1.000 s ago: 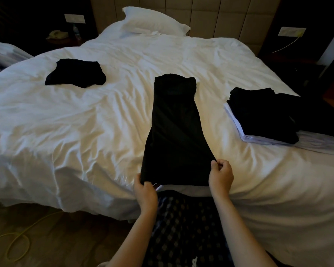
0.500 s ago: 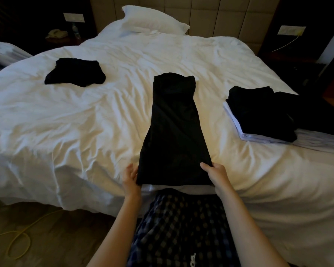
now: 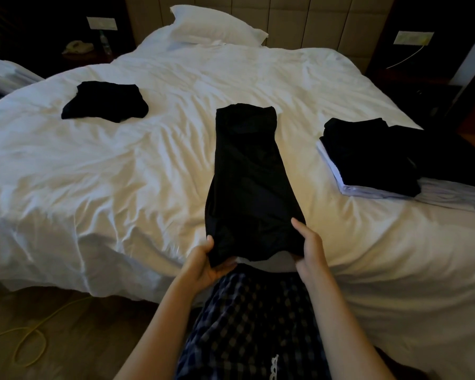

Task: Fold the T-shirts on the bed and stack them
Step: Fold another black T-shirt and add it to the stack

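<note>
A black T-shirt (image 3: 247, 174), already narrowed into one long strip, is laid lengthwise on the middle of the bed (image 3: 107, 171), its far end flat on the white cover and its near hem raised just off the bed's edge. The near left corner is pinched by the left hand (image 3: 207, 260), thumb on top and fingers curled beneath; the near right corner is gripped in the same way by the right hand (image 3: 307, 248). The hem seems to be held at both corners so that it can be carried evenly toward the far end and the strip halved without skewing; this is judged to be the crosswise fold that remains for this garment. Well apart to the left, one folded black bundle (image 3: 104, 101) is set down alone. To the right, near the bed's side, one stack (image 3: 368, 160) is kept, with dark garments on top and pale ones beneath, probably so that finished pieces are kept within reach. How many pieces it holds cannot be counted in the dim light. One pillow (image 3: 217, 26) is seen at the head, and two hands are in use.
</note>
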`<action>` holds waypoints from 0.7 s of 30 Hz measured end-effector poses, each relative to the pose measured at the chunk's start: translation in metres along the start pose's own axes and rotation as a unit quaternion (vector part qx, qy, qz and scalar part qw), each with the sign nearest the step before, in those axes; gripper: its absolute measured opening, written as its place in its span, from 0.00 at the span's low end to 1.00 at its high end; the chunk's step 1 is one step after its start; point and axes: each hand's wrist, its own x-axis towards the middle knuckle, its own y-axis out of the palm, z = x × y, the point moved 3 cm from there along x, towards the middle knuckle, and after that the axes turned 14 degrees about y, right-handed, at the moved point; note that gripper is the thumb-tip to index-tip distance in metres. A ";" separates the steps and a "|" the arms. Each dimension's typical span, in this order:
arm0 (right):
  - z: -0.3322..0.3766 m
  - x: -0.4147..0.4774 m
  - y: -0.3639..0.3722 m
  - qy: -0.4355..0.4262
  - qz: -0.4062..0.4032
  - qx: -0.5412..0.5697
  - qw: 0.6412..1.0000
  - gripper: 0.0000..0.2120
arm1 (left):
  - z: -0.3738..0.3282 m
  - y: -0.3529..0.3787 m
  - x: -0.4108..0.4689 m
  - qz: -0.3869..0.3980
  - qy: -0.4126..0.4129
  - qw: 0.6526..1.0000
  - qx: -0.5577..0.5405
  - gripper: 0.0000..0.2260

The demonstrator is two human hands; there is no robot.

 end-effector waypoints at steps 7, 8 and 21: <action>0.004 -0.007 0.003 0.017 0.030 0.033 0.999 0.07 | -0.049 0.009 0.010 -0.119 0.376 0.740 0.545 0.11; 0.003 -0.007 0.003 0.020 0.021 0.029 0.999 0.07 | -0.053 0.021 0.014 -0.103 0.382 0.735 0.551 0.12; 0.003 -0.005 0.000 0.004 -0.058 -0.008 0.998 0.08 | -0.079 0.040 0.068 -0.032 0.257 0.738 0.623 0.19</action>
